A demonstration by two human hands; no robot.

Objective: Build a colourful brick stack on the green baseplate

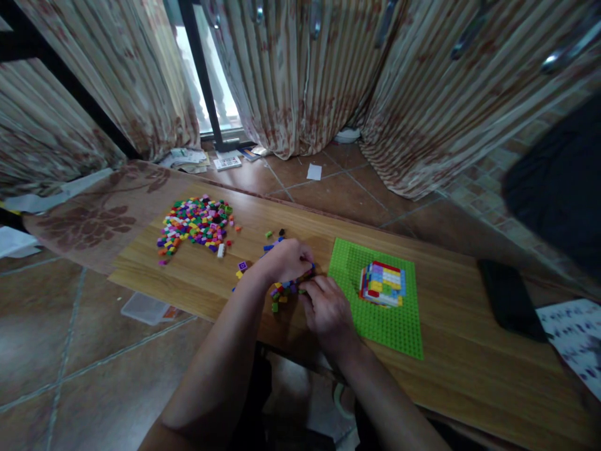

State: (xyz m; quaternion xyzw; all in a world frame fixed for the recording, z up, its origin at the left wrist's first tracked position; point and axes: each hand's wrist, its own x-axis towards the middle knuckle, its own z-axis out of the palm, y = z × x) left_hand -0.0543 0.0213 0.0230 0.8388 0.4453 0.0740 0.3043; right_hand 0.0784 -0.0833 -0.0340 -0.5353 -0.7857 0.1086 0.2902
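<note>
Over the table, my left hand (290, 260) is closed, its fingertips pinched together around what looks like a small blue toy brick (312, 267). Close beside it, my right hand (328, 305) has its fingers curled and nearly touching the left fingertips; what they pinch, if anything, is hidden. A small group of mixed toy bricks (277, 292) lies below the left hand, partly covered by it. To the right, a green baseplate (345, 294) carries a block-shaped build of multicoloured bricks (384, 282).
A large pile of loose bricks (197, 219) spreads over the left of the wooden table (451, 313). A white brick (220, 250) and a purple brick (243, 266) lie apart. A dark flat phone-like object (509, 299) and a printed sheet (575, 335) are at the right.
</note>
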